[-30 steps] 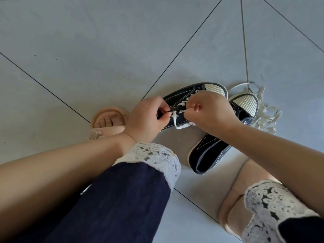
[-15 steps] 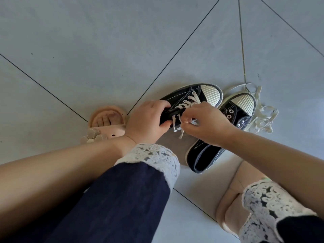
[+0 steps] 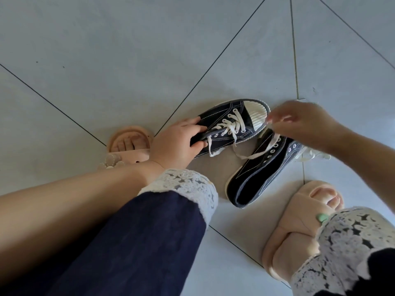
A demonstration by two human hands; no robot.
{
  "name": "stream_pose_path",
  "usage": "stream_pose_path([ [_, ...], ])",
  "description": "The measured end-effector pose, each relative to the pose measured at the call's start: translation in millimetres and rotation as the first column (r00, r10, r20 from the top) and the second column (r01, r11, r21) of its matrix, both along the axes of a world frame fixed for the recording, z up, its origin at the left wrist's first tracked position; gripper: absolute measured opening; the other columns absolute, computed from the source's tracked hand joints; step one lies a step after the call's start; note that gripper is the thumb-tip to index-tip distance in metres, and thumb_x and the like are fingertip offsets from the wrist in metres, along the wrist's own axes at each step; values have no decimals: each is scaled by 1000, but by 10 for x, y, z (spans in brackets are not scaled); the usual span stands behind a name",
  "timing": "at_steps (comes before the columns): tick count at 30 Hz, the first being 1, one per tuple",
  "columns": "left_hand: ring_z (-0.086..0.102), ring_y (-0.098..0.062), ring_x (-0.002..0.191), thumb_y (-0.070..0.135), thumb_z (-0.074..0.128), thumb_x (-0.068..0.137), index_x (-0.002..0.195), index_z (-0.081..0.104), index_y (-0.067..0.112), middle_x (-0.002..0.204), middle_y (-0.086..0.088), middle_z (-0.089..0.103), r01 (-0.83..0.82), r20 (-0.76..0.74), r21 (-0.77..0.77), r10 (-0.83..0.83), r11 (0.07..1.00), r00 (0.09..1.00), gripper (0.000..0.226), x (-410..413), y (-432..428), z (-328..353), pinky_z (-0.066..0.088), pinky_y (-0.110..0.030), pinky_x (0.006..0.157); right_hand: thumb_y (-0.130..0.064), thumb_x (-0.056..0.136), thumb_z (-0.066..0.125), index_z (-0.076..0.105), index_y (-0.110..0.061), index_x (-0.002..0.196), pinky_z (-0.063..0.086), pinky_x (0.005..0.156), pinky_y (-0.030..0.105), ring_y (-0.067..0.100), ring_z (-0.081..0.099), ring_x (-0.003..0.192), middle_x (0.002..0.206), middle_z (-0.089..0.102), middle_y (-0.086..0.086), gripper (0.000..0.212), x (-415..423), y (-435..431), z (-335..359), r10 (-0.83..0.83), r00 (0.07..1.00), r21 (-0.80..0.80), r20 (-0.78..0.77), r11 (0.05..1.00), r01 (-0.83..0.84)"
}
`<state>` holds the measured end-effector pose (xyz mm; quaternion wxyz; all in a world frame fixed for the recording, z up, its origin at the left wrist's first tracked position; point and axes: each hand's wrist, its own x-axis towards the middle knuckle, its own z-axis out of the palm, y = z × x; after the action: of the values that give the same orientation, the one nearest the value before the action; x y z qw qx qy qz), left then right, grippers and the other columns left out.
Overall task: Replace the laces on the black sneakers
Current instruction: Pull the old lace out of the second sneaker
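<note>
Curled round the heel end of a black canvas sneaker with a ribbed white toe cap (image 3: 226,124), the left hand (image 3: 177,142) grips it, fingers over the top edge and thumb pressed against the near side. That sneaker lies on the grey tiled floor (image 3: 106,60) with its toe pointing away and to the right, and a white flat lace (image 3: 252,156) is crossed through its front eyelets.

One free end of the lace runs off to the right, over a second black canvas sneaker (image 3: 252,182), and rises to the right hand (image 3: 303,122). This hand is motion-blurred; its fingertips look pinched on the lace end just beside the white toe cap, above the floor.

The second sneaker lies just beside the first, its empty metal eyelets showing and its heel towards the person. A loose heap of white laces (image 3: 307,155) sits on the tiles under the right forearm, touching that shoe's far side.

Both feet wear pale pink sandals (image 3: 299,210), set either side of the shoes, and navy trousers with white lace cuffs (image 3: 188,184) cover the legs.
</note>
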<state>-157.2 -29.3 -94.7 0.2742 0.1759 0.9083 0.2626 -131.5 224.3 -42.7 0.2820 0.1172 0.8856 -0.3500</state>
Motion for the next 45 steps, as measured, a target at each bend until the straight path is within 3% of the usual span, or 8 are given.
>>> stream_pose_path([
  [6,43,-9,125,27,66,80,121,59,25,137,10,47,-6,46,24,5,1000,999,42,-40,-26,-6,31,-22,100,-40,82,63,55,-26,123,39,90,34,19,50,106,114,55,3,44,-264,-250,38,275,958,341,-82,911,-233],
  [19,45,-10,123,28,67,78,119,61,25,135,12,49,-27,-18,22,27,999,999,42,4,-43,-52,31,-21,97,-24,85,59,51,-25,98,52,69,32,18,60,79,90,64,-3,14,-498,-640,24,163,982,243,-98,961,-135],
  [23,44,-11,123,27,66,78,119,61,25,135,11,49,-27,-20,20,28,999,999,41,10,-38,-35,29,-19,95,-40,86,57,57,-31,73,51,77,34,17,58,92,92,63,-6,15,-512,-754,-34,316,949,291,11,907,-306],
  [27,44,-8,121,30,65,78,117,61,30,134,15,49,-22,-19,-17,22,1000,1000,39,7,-30,-27,29,-16,88,-42,85,57,70,-34,86,30,45,10,6,54,79,88,68,-14,16,-501,-828,-83,399,912,248,97,878,-410],
  [32,47,-12,119,27,66,78,117,62,25,132,10,52,-14,-42,-6,14,1000,999,40,19,-24,-9,29,-18,88,-14,82,49,60,-14,63,40,50,22,24,58,67,65,59,2,22,-551,-938,-160,545,831,375,110,752,-542],
  [37,49,-12,114,28,65,79,117,60,22,127,8,55,-6,-66,10,7,1000,998,39,16,-36,-16,29,-13,82,-8,93,43,48,-15,65,43,60,26,20,49,69,70,50,2,28,-553,-802,-175,114,946,-58,304,993,-101],
  [40,50,-13,112,31,66,78,117,58,22,125,7,56,-59,-72,13,60,998,996,41,8,-47,-10,37,-22,84,-1,92,49,54,-13,74,40,63,19,11,44,65,72,48,2,21,-481,-682,-147,-185,912,-394,365,857,331],
  [45,50,-17,114,27,69,78,117,60,18,127,3,56,-38,-77,12,39,999,996,41,21,-16,-10,31,-18,84,2,88,53,53,-19,76,40,67,24,16,48,73,79,55,4,24,-436,-627,-148,-34,968,-331,247,936,118],
])
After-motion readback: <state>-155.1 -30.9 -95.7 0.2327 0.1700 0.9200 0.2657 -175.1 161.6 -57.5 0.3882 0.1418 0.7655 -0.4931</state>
